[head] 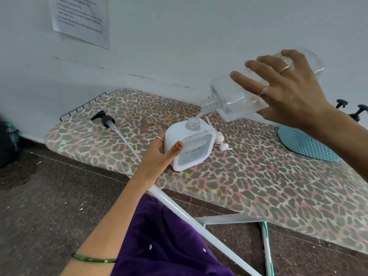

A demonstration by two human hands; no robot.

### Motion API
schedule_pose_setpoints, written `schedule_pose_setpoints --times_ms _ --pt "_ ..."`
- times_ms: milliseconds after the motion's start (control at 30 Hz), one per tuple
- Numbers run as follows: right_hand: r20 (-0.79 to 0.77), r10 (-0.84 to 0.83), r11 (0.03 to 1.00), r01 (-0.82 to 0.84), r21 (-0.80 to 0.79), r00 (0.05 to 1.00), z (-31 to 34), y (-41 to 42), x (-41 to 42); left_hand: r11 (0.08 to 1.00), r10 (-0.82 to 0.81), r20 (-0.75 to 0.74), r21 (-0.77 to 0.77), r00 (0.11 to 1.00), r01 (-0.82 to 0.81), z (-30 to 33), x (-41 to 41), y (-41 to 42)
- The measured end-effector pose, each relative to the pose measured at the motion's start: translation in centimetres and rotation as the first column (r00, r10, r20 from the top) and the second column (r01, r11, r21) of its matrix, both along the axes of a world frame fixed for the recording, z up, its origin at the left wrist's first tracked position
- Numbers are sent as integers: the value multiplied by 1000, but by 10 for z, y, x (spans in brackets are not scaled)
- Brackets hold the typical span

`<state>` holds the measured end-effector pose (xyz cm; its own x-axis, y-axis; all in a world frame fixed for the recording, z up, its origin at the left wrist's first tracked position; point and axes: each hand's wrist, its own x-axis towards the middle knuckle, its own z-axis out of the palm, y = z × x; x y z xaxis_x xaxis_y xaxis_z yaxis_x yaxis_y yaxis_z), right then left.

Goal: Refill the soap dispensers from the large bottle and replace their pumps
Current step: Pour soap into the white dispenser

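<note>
My right hand [286, 90] grips a large clear bottle [233, 98], tilted neck-down to the left. A thin stream of clear liquid runs from its mouth into the open neck of a white square soap dispenser [189, 145]. My left hand [159, 154] holds that dispenser by its left side, upright on the leopard-print ironing board [249, 176]. A small white pump [222, 141] lies just right of the dispenser. A black pump with a long white tube [108, 121] lies on the board's left end.
A teal mesh mat [304, 144] sits at the board's right. Behind it stand two black pump heads [353, 108]. A wire rack [83, 105] edges the board's left end. A printed sheet [81, 18] hangs on the wall. White board legs [199, 222] cross below.
</note>
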<state>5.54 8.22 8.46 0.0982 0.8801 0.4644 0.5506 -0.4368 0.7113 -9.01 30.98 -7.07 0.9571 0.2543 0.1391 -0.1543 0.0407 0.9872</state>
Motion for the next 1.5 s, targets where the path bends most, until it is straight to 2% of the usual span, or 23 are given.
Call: schedule_pose_setpoints --times_ms 100,567,800,1233,1500 --pt "0 -5 1000 5 -20 1000 2 1 -1 1000 4 6 -23 1000 -4 1 -1 -1" --pt "16 -46 992 47 -120 999 10 9 -7 999 10 -5 46 1000 -10 4 -2 -1" --pt "38 -123 977 127 -169 992 17 13 -10 1000 2 13 -15 1000 -2 6 -2 -4" --pt "72 -91 977 103 -186 993 22 17 -9 998 32 9 60 999 -32 7 -3 -4" --pt "113 -111 968 133 -213 987 24 19 -10 999 32 -3 18 999 -31 7 -3 -5"
